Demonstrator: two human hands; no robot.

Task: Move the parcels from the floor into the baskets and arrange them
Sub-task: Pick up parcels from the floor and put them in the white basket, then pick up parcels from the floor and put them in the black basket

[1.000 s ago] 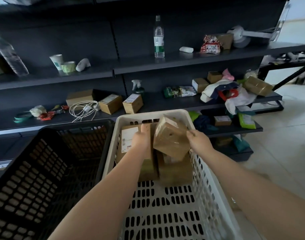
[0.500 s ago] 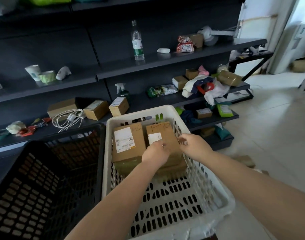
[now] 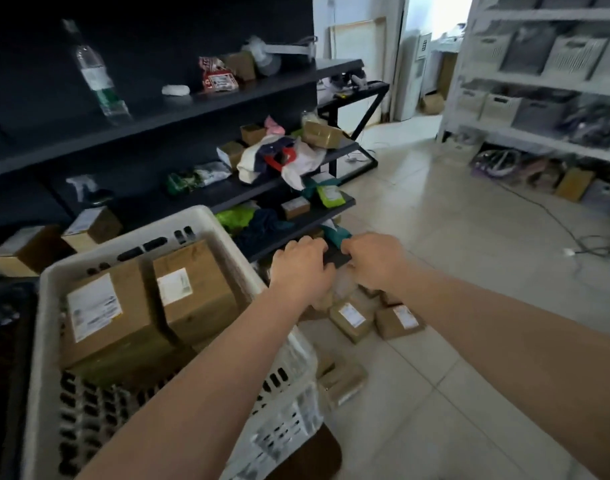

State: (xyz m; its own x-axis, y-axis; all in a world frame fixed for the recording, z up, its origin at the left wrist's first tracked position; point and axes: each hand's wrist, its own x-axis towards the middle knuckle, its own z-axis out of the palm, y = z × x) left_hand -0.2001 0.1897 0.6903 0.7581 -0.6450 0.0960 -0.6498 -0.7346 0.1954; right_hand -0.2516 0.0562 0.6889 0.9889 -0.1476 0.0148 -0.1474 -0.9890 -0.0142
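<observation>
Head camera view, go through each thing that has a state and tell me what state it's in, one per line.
White basket: upright, two labelled boxes standing inside.
Left hand: out over the floor parcels, fingers curled, holding nothing visible.
Right hand: beside it, likewise empty.
Floor parcels: lying on the tiles.
Water bottle: upright, capped, on the shelf.

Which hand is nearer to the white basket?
Left. The left hand hovers just past the white basket, by its right rim; the right hand is farther right.
</observation>
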